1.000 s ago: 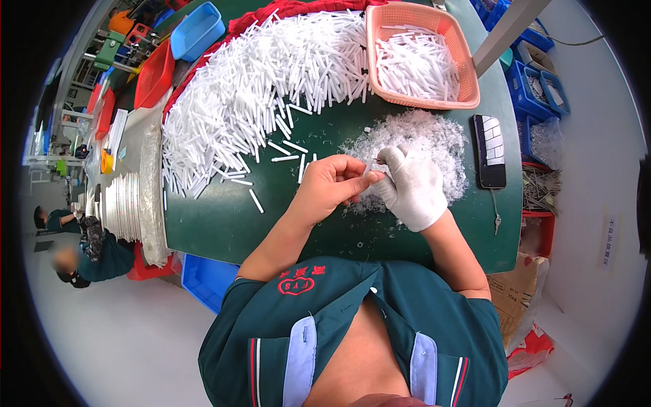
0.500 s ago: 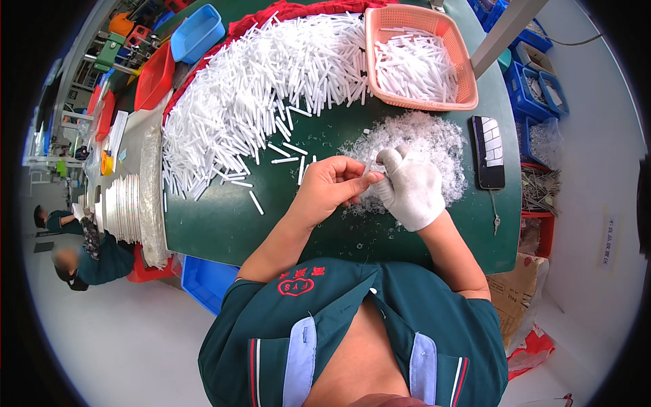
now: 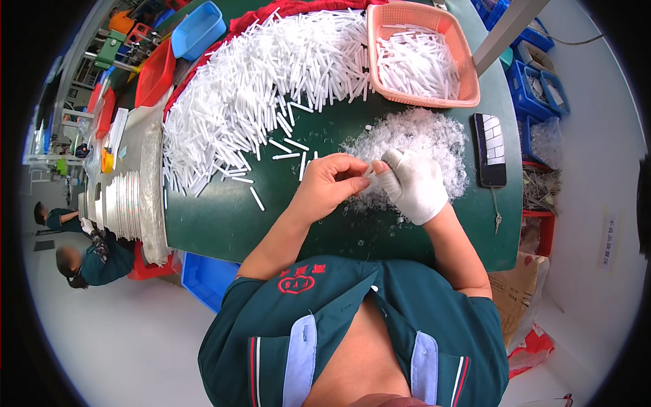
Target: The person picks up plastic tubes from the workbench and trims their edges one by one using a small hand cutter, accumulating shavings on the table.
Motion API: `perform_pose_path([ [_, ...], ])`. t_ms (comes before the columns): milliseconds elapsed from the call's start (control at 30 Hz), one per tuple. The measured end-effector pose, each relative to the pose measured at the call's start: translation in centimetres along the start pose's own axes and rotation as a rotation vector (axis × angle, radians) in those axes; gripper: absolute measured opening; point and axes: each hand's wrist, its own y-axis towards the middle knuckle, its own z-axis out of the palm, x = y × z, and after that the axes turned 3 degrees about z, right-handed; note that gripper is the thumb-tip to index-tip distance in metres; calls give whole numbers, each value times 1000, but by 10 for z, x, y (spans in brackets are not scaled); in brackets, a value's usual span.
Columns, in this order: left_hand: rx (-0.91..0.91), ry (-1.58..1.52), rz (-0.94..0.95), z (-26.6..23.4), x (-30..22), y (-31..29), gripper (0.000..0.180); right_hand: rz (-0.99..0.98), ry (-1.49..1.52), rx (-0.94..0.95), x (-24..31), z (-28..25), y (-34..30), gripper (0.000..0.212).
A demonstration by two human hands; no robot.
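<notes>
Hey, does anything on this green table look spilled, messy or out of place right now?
A few white tubes lie scattered on the green table, apart from the big heap. A loose pile of clear scraps spreads under both hands, beside the phone. Nothing looks damaged.

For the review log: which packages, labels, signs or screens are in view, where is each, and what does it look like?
Phone: flat on the green table, right of the clear scrap pile; dark slab, lit pale grid on screen.
Wall label: far right on the white wall; small pale upright rectangle.
Cardboard box: on the floor by the table's right corner; brown.
</notes>
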Motion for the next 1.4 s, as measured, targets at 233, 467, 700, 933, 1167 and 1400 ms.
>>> perform_pose_path([
  [233,-72,192,140,-1,-1,3,15,118,299,213,-5,-5,1,38],
  [467,-82,-29,-37,-6,-8,2,18,194,394,269,-14,-26,-2,31],
  [700,-34,-99,-93,-3,-8,2,19,125,89,78,-5,-11,-1,21],
  [933,-19,-59,-109,6,-14,2,18,-43,-27,-78,1,0,-2,24],
  [1167,1,-58,-134,7,-16,2,17,-27,-83,-83,3,1,-2,24],
  [1400,-5,-96,-126,8,-14,2,19,-52,-103,-98,4,-1,-1,26],
])
